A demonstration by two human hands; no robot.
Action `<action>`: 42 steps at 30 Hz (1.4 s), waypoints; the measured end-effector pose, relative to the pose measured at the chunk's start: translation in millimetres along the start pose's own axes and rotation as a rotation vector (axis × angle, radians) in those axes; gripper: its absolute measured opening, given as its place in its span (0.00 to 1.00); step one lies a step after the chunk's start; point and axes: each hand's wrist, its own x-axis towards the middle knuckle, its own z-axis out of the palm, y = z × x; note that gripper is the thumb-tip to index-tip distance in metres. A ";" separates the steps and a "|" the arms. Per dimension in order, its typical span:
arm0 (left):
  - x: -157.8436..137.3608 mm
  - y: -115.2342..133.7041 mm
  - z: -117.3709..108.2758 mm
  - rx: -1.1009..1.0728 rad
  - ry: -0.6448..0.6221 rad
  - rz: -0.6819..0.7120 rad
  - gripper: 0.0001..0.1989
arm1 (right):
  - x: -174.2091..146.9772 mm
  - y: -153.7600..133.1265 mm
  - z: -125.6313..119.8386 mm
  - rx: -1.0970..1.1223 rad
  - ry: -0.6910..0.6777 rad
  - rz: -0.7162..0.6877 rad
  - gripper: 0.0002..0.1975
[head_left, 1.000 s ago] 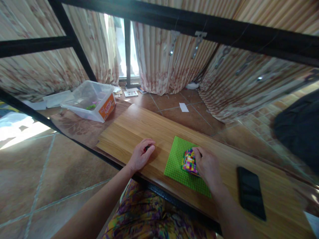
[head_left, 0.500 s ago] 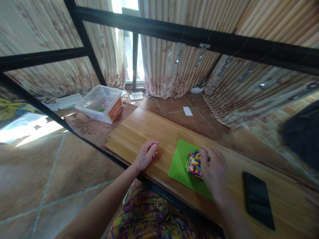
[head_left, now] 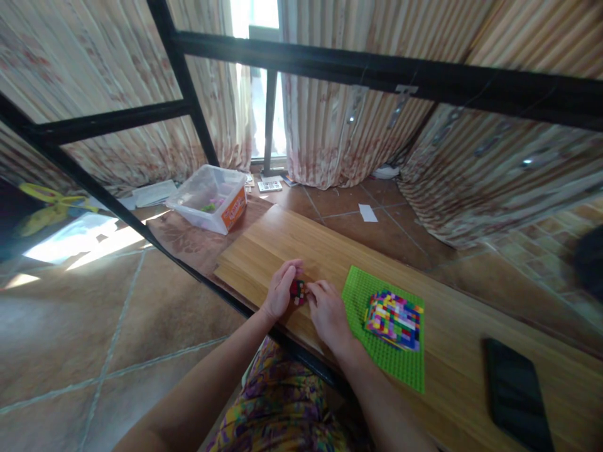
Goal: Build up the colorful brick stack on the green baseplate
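My left hand point(head_left: 281, 290) rests on its side on the wooden board, fingers extended and cupped beside a small heap of loose toy bricks point(head_left: 298, 294), red, dark and pale. Opposite it, my right hand point(head_left: 327, 314) has its fingertips drawn together at the heap's right edge. Whatever is between those fingertips is too small to make out. To the right lies a green baseplate point(head_left: 357, 285). A multicoloured block of stacked toy bricks point(head_left: 394, 319) stands on it, untouched by either hand.
A black phone point(head_left: 517, 392) lies on the wooden board point(head_left: 277, 229) at the right. Beyond the left end, a clear plastic bin point(head_left: 202, 210) with a few bricks stands on a brown cloth point(head_left: 172, 242). A black metal frame point(head_left: 330, 59) crosses in front of the curtains.
My right hand has left the brick block on the baseplate and moved left to the loose bricks by my left hand. The block is uncovered. The camera view has shifted slightly left.
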 end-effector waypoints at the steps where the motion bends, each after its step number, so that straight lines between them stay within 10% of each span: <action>1: 0.9 -1.6 -0.2 -0.045 0.011 -0.007 0.19 | 1.8 1.0 1.0 -0.012 -0.002 -0.003 0.10; 16: -3.7 7.3 5.5 0.436 -0.158 0.142 0.18 | -43.0 -11.0 -63.0 0.271 0.178 0.176 0.08; 27: -3.5 4.7 5.0 0.758 -0.266 0.326 0.14 | -80.9 55.2 -121.4 0.181 0.392 0.489 0.15; 42: -2.2 9.6 6.8 0.756 -0.262 0.341 0.10 | -59.7 97.5 -97.3 0.081 0.485 0.355 0.14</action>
